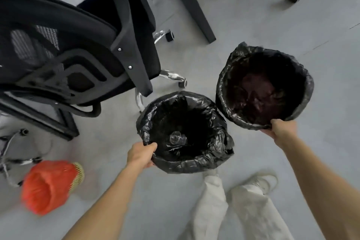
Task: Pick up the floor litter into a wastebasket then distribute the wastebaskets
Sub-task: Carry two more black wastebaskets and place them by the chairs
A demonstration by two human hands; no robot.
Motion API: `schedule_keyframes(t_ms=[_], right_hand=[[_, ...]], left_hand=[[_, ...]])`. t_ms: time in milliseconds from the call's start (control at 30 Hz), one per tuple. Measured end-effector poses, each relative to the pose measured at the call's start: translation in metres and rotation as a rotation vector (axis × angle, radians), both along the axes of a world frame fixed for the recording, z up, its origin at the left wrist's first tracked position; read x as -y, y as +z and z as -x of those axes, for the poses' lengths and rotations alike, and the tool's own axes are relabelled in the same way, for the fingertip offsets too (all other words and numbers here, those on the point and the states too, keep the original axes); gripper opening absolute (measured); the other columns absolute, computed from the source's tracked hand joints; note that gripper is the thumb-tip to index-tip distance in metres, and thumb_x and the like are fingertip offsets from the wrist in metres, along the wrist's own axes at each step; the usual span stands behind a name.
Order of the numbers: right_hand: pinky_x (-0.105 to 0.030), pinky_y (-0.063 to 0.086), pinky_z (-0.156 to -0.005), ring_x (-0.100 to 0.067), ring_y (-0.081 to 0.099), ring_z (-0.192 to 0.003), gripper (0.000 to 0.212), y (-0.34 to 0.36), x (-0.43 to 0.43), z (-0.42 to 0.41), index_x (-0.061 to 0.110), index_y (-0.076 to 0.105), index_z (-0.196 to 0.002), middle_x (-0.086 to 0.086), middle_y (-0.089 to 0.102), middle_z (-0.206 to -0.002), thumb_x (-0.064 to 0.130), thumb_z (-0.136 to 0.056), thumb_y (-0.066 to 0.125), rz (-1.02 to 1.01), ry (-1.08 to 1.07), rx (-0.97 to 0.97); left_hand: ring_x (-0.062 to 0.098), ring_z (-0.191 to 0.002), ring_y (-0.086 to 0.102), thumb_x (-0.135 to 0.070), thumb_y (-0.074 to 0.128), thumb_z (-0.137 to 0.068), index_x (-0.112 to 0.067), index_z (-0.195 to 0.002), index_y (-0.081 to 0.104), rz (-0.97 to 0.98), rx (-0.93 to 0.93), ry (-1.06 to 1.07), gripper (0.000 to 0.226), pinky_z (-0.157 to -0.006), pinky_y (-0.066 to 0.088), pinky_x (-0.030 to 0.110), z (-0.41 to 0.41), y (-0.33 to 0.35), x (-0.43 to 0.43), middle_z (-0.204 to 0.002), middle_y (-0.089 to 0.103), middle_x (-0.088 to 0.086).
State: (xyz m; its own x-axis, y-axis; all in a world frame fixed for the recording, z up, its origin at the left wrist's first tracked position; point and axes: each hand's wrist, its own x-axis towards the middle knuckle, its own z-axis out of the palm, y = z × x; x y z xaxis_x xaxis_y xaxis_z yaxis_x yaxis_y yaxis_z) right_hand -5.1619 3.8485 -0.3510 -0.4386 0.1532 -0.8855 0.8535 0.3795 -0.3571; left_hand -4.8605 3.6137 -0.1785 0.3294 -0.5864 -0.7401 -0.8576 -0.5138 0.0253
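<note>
Your hands each hold one black-lined wastebasket at near rim. Left hand (141, 155) curls over liner edge of near wastebasket (194, 163); right hand (283, 129) grips rim of far wastebasket (224, 84). Arms reach forward and down, elbows nearly straight. Rim grip likely keeps mouths up, litter inside, ready for distributing. Lifted or resting on floor (253, 15): cannot tell. Clear plastic item (177, 138) lies inside near wastebasket. Orange-lined wastebasket (46, 187) appears tipped beside office chair (68, 54).
</note>
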Motion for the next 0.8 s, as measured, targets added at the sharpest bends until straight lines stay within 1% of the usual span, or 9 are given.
schedule_keyframes(t_ms=[100,200,267,333,433,533,633,700,800], right_hand=[[-0.034,0.06,-0.047,-0.035,0.065,-0.096,0.05,-0.016,0.022,-0.004,0.007,0.049,-0.137,-0.014,0.059,-0.128,-0.011,-0.09,0.05,0.085,0.002,-0.039],[-0.033,0.062,-0.053,-0.029,0.067,-0.096,0.034,-0.008,0.033,0.001,0.009,0.055,-0.126,-0.014,0.061,-0.129,0.005,-0.094,0.063,0.152,0.02,-0.001],[-0.037,0.063,-0.062,-0.03,0.068,-0.091,0.039,0.006,0.032,-0.001,0.009,0.054,-0.123,-0.013,0.058,-0.127,0.022,-0.091,0.072,0.155,0.095,0.108],[-0.042,0.061,-0.07,-0.034,0.067,-0.093,0.057,0.039,0.026,-0.004,0.004,0.05,-0.129,-0.012,0.052,-0.125,0.034,-0.088,0.075,0.074,0.237,0.2],[-0.047,0.056,-0.085,-0.032,0.061,-0.097,0.058,0.102,0.016,-0.011,0.001,0.053,-0.13,-0.013,0.056,-0.116,0.042,-0.09,0.068,-0.029,0.466,0.15],[-0.042,0.052,-0.082,-0.026,0.054,-0.084,0.059,0.172,0.012,-0.017,-0.001,0.059,-0.127,-0.009,0.056,-0.093,0.047,-0.092,0.061,-0.074,0.65,0.072],[-0.039,0.046,-0.087,-0.027,0.054,-0.105,0.071,0.271,0.008,-0.02,0.007,0.05,-0.139,-0.01,0.057,-0.119,0.056,-0.09,0.06,-0.022,0.811,0.086],[-0.042,0.044,-0.096,-0.031,0.048,-0.129,0.08,0.335,0.001,-0.021,0.009,0.037,-0.149,-0.01,0.045,-0.146,0.056,-0.09,0.062,0.005,0.887,0.117],[-0.051,0.044,-0.095,-0.035,0.044,-0.135,0.092,0.404,-0.015,-0.026,0.013,0.025,-0.154,-0.01,0.037,-0.154,0.06,-0.086,0.066,0.031,0.811,0.145]], left_hand=[[0.019,-0.053,0.068,-0.024,0.062,-0.071,-0.015,-0.077,0.069,0.01,0.021,-0.059,0.013,-0.056,0.059,0.027,-0.004,-0.015,0.01,-0.074,0.072,0.004],[0.021,-0.058,0.071,-0.026,0.062,-0.07,-0.016,-0.08,0.069,0.015,0.021,-0.096,0.016,-0.061,0.06,0.027,0.0,-0.01,0.013,-0.076,0.074,0.003],[0.021,-0.062,0.073,-0.026,0.061,-0.071,-0.016,-0.083,0.069,0.013,0.009,-0.104,0.018,-0.056,0.057,0.024,0.004,-0.003,0.01,-0.079,0.074,0.003],[0.021,-0.063,0.073,-0.025,0.061,-0.072,-0.015,-0.085,0.069,0.0,0.0,-0.113,0.018,-0.053,0.055,0.023,0.008,0.014,0.005,-0.08,0.074,0.003],[0.019,-0.062,0.072,-0.025,0.061,-0.074,-0.015,-0.086,0.067,-0.025,-0.024,-0.131,0.016,-0.047,0.049,0.02,0.015,0.054,-0.006,-0.082,0.074,0.004],[0.02,-0.06,0.072,-0.024,0.061,-0.077,-0.014,-0.082,0.064,-0.083,-0.029,-0.182,0.012,-0.046,0.047,0.021,0.026,0.102,-0.015,-0.076,0.073,0.005],[0.025,-0.06,0.072,-0.028,0.06,-0.068,-0.011,-0.081,0.063,-0.149,-0.062,-0.257,0.021,-0.062,0.057,0.027,0.041,0.174,-0.018,-0.069,0.071,0.007],[0.027,-0.059,0.069,-0.025,0.061,-0.067,-0.008,-0.08,0.059,-0.187,-0.112,-0.309,0.022,-0.057,0.05,0.026,0.058,0.22,-0.015,-0.066,0.065,0.009],[0.027,-0.049,0.066,-0.013,0.061,-0.067,-0.007,-0.081,0.055,-0.255,-0.218,-0.351,0.017,-0.046,0.034,0.023,0.093,0.279,-0.015,-0.068,0.058,0.011]])
